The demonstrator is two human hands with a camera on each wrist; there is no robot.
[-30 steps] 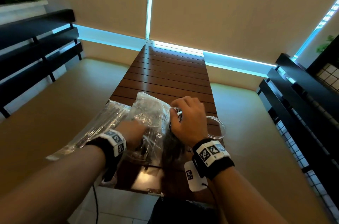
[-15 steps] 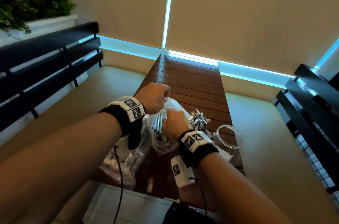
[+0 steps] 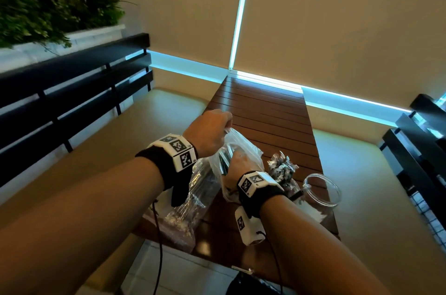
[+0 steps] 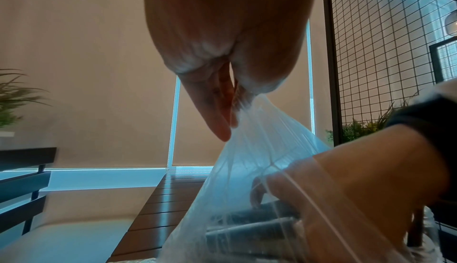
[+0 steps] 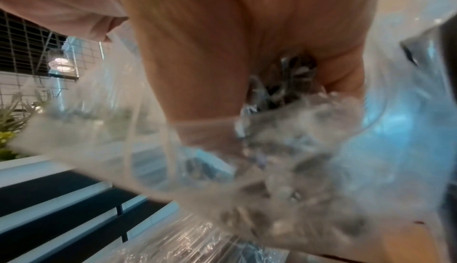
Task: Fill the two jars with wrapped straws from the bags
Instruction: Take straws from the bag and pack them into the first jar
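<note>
Left hand: pinches the clear plastic bag mouth, lifted.
Right hand: inside the bag, clenched round wrapped straws.
Straws: long axis runs along the bag.

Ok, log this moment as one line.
left hand lifts bag mouth | right hand grips straws inside | empty jar waiting

Beige blinds, slatted table, perhaps benches
</note>
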